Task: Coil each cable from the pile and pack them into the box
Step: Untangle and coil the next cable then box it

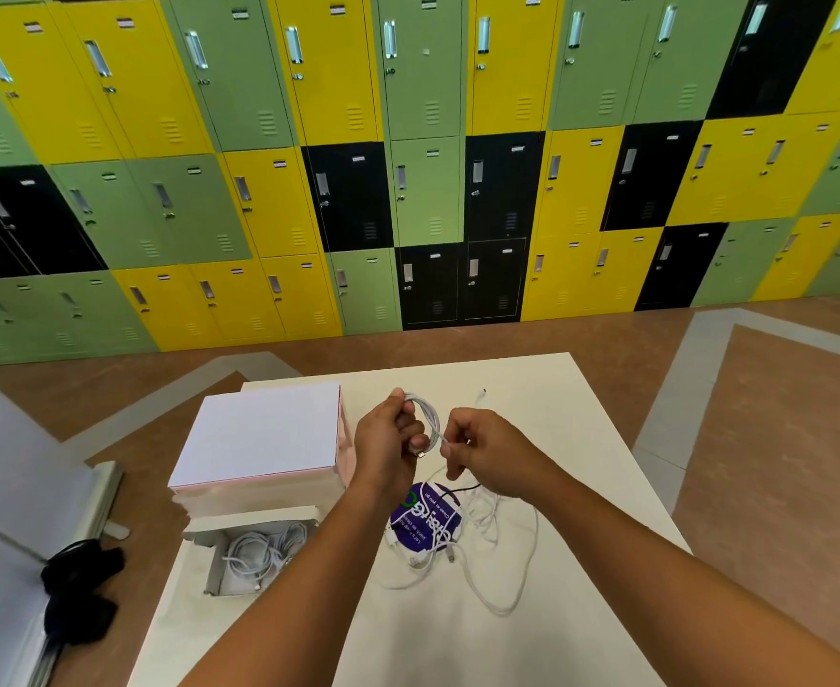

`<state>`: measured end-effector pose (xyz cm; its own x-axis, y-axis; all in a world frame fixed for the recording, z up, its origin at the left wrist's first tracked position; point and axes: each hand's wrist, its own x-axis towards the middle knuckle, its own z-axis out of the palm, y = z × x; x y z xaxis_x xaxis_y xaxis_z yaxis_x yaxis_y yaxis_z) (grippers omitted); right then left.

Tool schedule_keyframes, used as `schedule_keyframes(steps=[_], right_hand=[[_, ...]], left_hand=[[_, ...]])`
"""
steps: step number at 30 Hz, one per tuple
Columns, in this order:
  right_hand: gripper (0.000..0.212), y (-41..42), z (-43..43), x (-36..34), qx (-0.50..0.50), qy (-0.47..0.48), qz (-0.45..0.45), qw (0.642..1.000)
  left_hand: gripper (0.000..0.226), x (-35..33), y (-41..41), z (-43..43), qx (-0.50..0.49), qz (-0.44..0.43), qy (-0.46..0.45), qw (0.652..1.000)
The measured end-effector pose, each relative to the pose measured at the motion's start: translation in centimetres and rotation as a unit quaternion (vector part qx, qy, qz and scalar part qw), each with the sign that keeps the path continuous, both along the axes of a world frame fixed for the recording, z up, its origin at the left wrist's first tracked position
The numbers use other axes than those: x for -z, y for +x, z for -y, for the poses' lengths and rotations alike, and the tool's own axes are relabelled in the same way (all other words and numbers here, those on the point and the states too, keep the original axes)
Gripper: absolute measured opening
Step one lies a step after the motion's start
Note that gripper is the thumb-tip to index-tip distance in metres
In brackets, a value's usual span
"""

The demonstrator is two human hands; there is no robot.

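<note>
Above the white table, my left hand grips a small coil of white cable. My right hand pinches the same cable just right of the coil. The cable's free end lies on the table beyond the hands. Below my hands a loose pile of white cables lies tangled over a round purple pad. The open box sits at the table's left front with several coiled white cables inside.
A stack of white and pink boxes stands on the table behind the open box. A black object lies on the floor at the left beside a white panel. Coloured lockers line the far wall.
</note>
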<state>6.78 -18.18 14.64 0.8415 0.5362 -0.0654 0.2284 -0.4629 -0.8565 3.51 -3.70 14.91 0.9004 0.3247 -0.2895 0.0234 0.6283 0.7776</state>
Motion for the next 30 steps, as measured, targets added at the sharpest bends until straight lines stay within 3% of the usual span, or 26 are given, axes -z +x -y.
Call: schedule_keyframes(steps=[5, 11, 15, 23, 30], right_hand=[[0.009, -0.6, -1.1, 0.4, 0.065, 0.130, -0.105, 0.984], [0.018, -0.2, -1.2, -0.1, 0.102, 0.171, -0.035, 0.979], [0.018, 0.3, -0.6, -0.3, 0.117, 0.192, -0.027, 0.974], [0.019, 1.3, 0.2, -0.4, 0.114, 0.122, 0.030, 0.985], [0.018, 0.9, 0.3, -1.0, 0.088, 0.037, 0.097, 0.991]], left_hand=[[0.034, -0.9, 0.4, 0.3, -0.014, 0.019, -0.073, 0.997], [0.034, -0.7, 0.3, 0.3, 0.026, 0.045, -0.072, 0.996], [0.031, -0.5, 0.1, -0.2, 0.069, 0.064, 0.026, 0.995], [0.035, -0.8, -0.3, -1.0, 0.136, -0.004, 0.011, 0.991], [0.029, -1.2, -0.2, -0.3, 0.123, -0.054, 0.040, 0.990]])
